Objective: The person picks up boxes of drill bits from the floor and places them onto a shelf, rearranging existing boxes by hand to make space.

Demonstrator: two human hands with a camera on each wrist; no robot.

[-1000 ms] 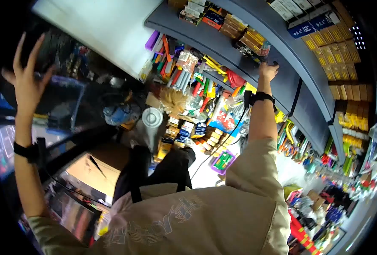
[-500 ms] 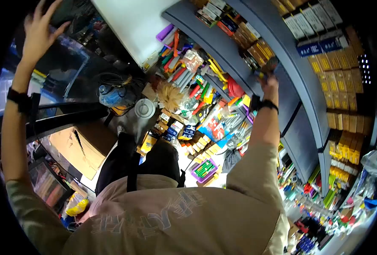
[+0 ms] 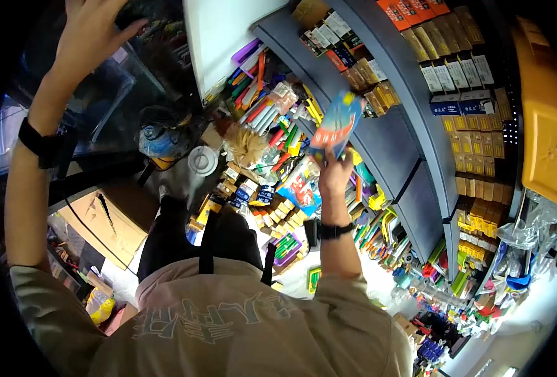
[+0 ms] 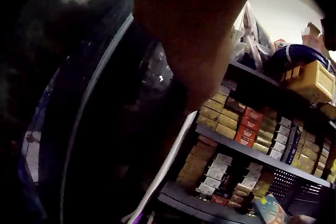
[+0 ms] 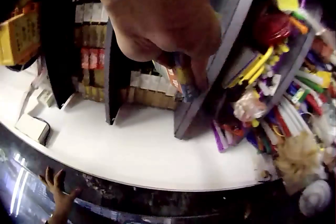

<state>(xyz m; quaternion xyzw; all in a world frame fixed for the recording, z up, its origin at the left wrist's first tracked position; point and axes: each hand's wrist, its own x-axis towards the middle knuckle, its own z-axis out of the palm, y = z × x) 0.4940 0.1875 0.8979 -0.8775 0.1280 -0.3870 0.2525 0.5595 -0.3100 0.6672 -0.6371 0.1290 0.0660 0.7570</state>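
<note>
My right hand (image 3: 336, 174) grips the lower end of a blue, flat-looking packet (image 3: 341, 119) with red and white print. Its upper end points away from me, blurred, in front of the grey shelves (image 3: 379, 135). The right wrist view shows only a narrow part of the packet (image 5: 181, 79) below the fingers. My left hand (image 3: 95, 34) is raised at the upper left, its fingers spread and holding nothing; the frame's top edge cuts off some fingertips. Dark, glossy surfaces (image 3: 112, 94) lie behind that hand.
Small cartons (image 3: 473, 129) fill the shelves on the right, with a yellow plastic bin (image 3: 545, 119) beyond. Tools and packaged goods crowd the lower shelf. On the floor are a purple basket (image 3: 297, 256), a lidded bin (image 3: 203, 161) and a cardboard box (image 3: 99, 229).
My right hand has come away from the shelf beside the small cartons, back toward me, with the blue packet in its grip. My left hand has shifted up and right in the head view.
</note>
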